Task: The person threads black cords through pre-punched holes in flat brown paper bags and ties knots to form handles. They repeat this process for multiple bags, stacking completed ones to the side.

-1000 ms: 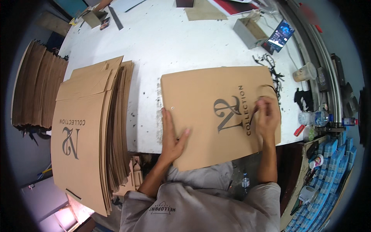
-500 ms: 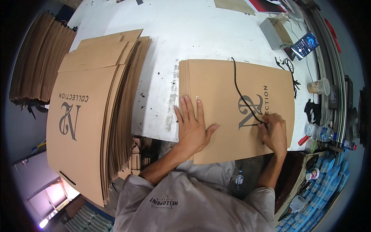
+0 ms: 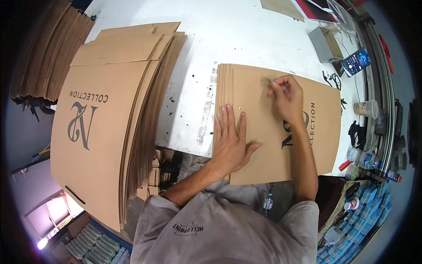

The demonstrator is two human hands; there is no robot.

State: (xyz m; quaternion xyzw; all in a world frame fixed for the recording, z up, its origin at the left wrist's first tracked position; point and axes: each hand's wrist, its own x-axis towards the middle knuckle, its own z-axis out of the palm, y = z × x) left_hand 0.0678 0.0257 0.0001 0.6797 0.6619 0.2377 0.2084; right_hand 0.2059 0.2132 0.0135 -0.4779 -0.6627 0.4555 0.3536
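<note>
Spread over the left part of a small pile of flat brown paper bags, my left hand lies open with its fingers apart. A small punched hole shows just beyond its fingertips. Over the far half of the top bag, my right hand is pinched closed. A dark, motion-blurred bit of black cord shows at its fingertips; the rest of the cord is hidden. My right forearm covers part of the bag's dark printed design.
A tall stack of brown paper bags stands at the left, with another stack behind it. Along the right lie loose black cords, a phone, a grey box, a plastic cup and a bottle.
My right hand has moved away from me, from the bag's near right part toward its far edge. The cord no longer lies stretched across the bag. My left hand stays on the bags.
</note>
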